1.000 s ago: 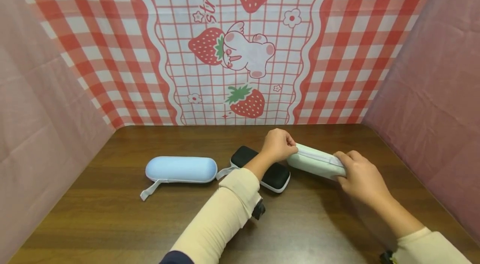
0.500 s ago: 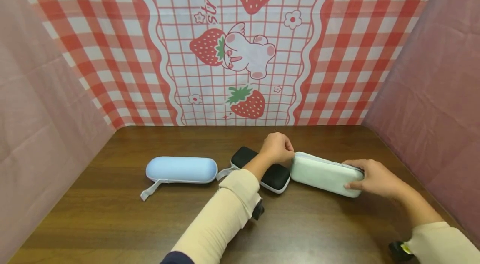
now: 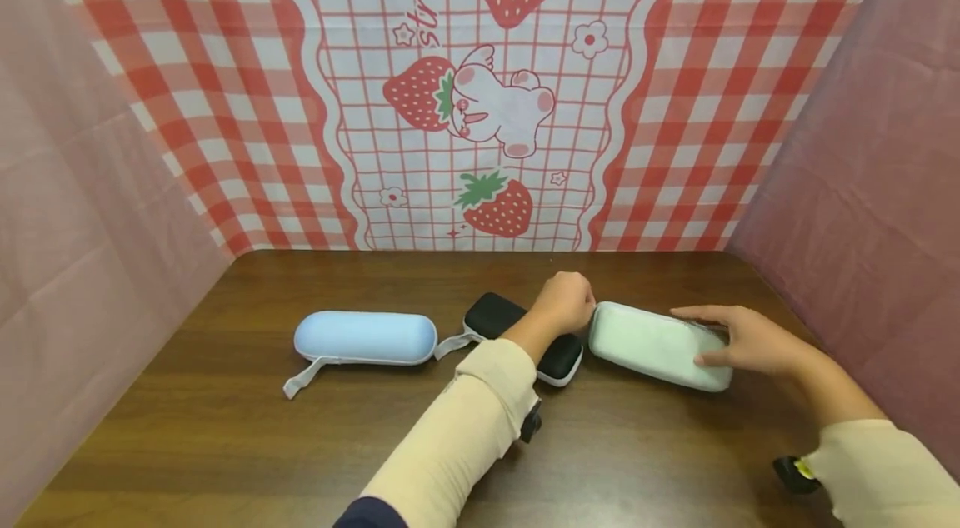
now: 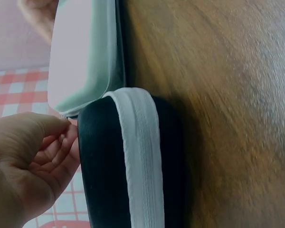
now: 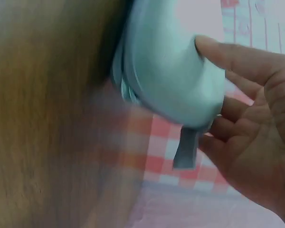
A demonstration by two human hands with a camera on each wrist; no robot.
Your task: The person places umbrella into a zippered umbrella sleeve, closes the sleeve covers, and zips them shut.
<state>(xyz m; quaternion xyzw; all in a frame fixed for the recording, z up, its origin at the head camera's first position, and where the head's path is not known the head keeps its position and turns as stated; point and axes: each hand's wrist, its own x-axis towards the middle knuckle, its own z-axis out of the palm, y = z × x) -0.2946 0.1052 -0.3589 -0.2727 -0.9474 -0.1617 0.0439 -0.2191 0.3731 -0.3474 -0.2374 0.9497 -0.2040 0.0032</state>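
Note:
A mint green zip case (image 3: 654, 345) lies at a slant on the right half of the table. My right hand (image 3: 757, 349) holds its right end, thumb on the top face and fingers along the far side; a grey strap (image 5: 185, 151) hangs from that end. At the opposite corner my left hand (image 3: 567, 301) pinches what looks like a small zipper pull (image 4: 67, 118) between thumb and finger, mostly hidden. Beneath the left wrist lies a black zip case (image 3: 495, 314) with a white zipper band (image 4: 141, 152), partly covered by the forearm and close to the mint case.
A light blue rounded case (image 3: 365, 336) with a grey strap (image 3: 303, 378) lies on the left of the brown table (image 3: 225, 445). A checked strawberry cloth (image 3: 480, 203) hangs behind the table, and pink cloth (image 3: 847, 178) covers the sides.
The mint case has tipped over, so its zipper edge turned away and its broad face now points up. Its right end came nearer, the right hand moving right along with it.

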